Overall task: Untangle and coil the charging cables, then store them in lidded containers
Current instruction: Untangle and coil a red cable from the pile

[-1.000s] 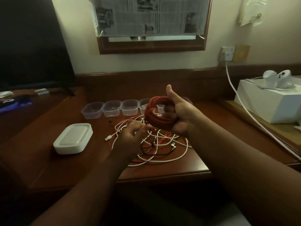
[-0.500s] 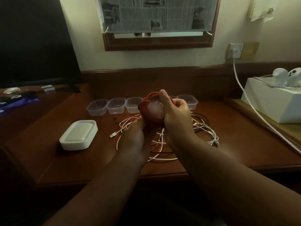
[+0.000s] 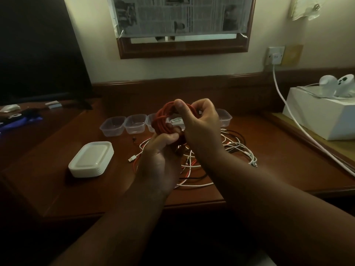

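Much of the red coiled cable [image 3: 164, 120] is hidden behind the two hands, and the middle containers of the row of clear containers [image 3: 134, 126] are covered by it, so their count cannot be told. The coil is held upright above the desk, its ring standing roughly on edge and its opening turned toward the camera. Its top is pinched by the right hand [image 3: 199, 123], thumb in front, while its lower part is gripped by the curled fingers of the left hand [image 3: 163, 150]. Below them a tangle of white, red and black cables [image 3: 236, 150] is spread on the dark wooden desk [image 3: 57, 179]. A stack of white lids [image 3: 91, 159] lies to the left. The room is dimly lit; a newspaper-covered frame [image 3: 182, 25] hangs on the pale wall.
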Action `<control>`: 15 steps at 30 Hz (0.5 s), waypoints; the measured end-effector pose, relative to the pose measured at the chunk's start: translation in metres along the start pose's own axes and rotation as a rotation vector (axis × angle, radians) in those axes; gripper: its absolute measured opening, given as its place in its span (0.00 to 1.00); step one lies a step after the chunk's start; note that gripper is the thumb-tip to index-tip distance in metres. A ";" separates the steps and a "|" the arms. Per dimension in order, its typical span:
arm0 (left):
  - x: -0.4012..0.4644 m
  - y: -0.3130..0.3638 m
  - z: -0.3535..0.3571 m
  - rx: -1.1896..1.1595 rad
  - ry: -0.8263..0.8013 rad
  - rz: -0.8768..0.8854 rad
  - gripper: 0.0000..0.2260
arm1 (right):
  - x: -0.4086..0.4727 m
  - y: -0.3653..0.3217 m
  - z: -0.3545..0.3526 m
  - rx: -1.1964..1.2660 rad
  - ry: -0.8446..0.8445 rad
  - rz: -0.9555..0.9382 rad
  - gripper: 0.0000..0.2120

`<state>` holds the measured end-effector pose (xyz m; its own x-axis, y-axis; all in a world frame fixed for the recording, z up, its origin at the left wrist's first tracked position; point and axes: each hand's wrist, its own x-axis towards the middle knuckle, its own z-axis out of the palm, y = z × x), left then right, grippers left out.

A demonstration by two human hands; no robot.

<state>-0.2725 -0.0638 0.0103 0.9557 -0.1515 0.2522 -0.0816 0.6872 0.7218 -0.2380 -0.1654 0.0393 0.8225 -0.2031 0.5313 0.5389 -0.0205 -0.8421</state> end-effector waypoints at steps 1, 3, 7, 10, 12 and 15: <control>0.001 0.001 -0.003 0.000 -0.024 0.006 0.15 | 0.001 0.000 0.001 -0.006 -0.017 -0.004 0.14; 0.003 0.001 -0.006 0.017 -0.071 0.017 0.10 | 0.003 0.002 0.002 -0.019 -0.029 -0.005 0.14; 0.006 -0.002 -0.009 0.031 -0.062 0.031 0.08 | -0.001 0.008 0.005 -0.100 -0.061 -0.064 0.15; 0.005 -0.007 -0.016 -0.039 -0.052 0.010 0.14 | -0.005 0.012 0.005 -0.169 -0.099 -0.119 0.15; 0.005 -0.007 -0.023 -0.019 -0.021 -0.009 0.19 | -0.003 0.015 0.001 -0.226 -0.193 -0.130 0.15; 0.007 -0.006 -0.033 0.065 -0.005 0.000 0.22 | 0.004 0.018 -0.007 -0.327 -0.341 -0.109 0.15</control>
<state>-0.2558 -0.0456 -0.0132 0.9542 -0.1557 0.2554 -0.0997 0.6395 0.7623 -0.2264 -0.1734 0.0256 0.8068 0.1486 0.5719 0.5846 -0.3416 -0.7359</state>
